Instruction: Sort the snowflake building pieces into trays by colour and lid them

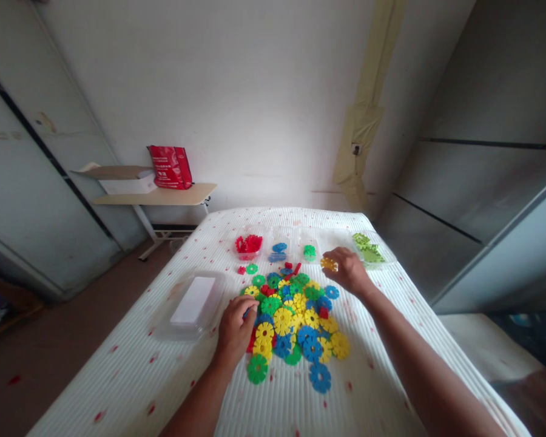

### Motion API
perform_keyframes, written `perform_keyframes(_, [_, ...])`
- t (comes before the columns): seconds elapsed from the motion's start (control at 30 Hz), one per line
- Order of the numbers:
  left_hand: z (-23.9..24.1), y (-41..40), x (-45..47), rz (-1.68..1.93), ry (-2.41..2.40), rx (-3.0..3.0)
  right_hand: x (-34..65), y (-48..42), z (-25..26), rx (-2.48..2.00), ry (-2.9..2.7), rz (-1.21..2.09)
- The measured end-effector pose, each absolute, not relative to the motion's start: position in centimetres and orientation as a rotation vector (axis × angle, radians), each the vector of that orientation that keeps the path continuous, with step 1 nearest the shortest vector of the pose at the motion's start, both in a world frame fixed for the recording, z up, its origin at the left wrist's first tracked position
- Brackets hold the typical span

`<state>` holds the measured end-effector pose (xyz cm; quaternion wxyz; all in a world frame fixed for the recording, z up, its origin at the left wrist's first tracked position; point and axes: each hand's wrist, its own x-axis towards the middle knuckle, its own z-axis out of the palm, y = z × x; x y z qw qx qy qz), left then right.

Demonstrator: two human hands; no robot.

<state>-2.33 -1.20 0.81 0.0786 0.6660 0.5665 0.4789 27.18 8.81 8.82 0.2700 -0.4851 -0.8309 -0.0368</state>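
The right hand (349,270) has its fingers closed on a yellow disc (328,264), held between the green discs (309,252) and the light-green pieces (370,252). A light pinch at the rim should keep it steady. The left hand (237,323) curls at the mixed pile (296,305), near a blue piece (246,312); whether its fingers grip that cannot be told.

Right hand (349,272): one yellow notched plastic disc (328,264), between fingers. Left hand (235,325): fingers curled at left edge of multicoloured plastic-disc heap (296,303). Right of right fingers: clear plastic box (388,260), lime-green pieces (368,250) inside.
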Motion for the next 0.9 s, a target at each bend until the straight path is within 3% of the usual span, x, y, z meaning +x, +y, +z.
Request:
perform_keyframes(0.33, [1.0,-1.3,-2.2,1.414,1.715,1.988,31.1,12.6,9.0,-1.515,-2.092,-0.455])
perform_keyframes(0.67, [1.2,-1.5,-2.2,1.402,1.685,1.987,31.2,5.8,4.7,-1.244,-2.284,-0.338])
perform_keyframes(0.9, [1.6,-1.6,-1.9,1.472,1.689,2.011,31.6,6.2,2.0,-1.287,-2.264,-0.269])
